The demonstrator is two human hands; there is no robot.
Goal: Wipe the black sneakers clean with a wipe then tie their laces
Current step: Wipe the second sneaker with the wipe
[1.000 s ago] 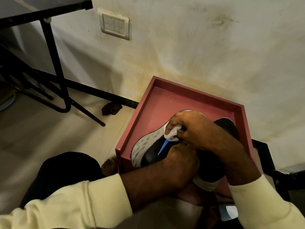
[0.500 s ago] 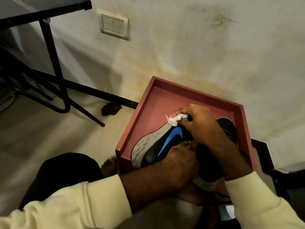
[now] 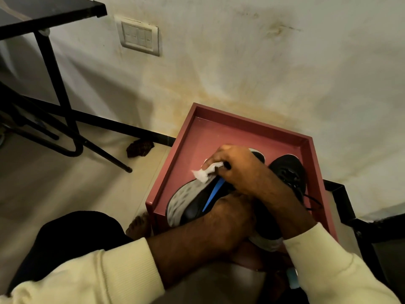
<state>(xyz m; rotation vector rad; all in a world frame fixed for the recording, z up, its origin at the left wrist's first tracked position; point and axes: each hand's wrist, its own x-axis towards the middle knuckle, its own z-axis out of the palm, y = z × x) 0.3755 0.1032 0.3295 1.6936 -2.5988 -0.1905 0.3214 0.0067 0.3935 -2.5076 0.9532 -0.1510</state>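
A black sneaker (image 3: 195, 207) with a blue swoosh and a grey speckled sole lies tilted on its side in a red tray (image 3: 247, 128). My left hand (image 3: 228, 218) grips it from the near side. My right hand (image 3: 238, 170) pinches a crumpled white wipe (image 3: 205, 173) and presses it against the sneaker near the sole's edge. The second black sneaker (image 3: 287, 170) stands upright behind my right arm at the tray's right, its loose laces trailing over the tray floor.
The tray stands against a stained wall. A black folding table's legs (image 3: 59, 88) stand on the floor to the left, with a dark scrap (image 3: 139, 148) by the skirting. My bare foot (image 3: 138, 224) rests beside the tray's near left corner.
My right hand with the wipe slid up and to the left along the sneaker's side toward the sole, uncovering the blue swoosh. My left hand kept its hold.
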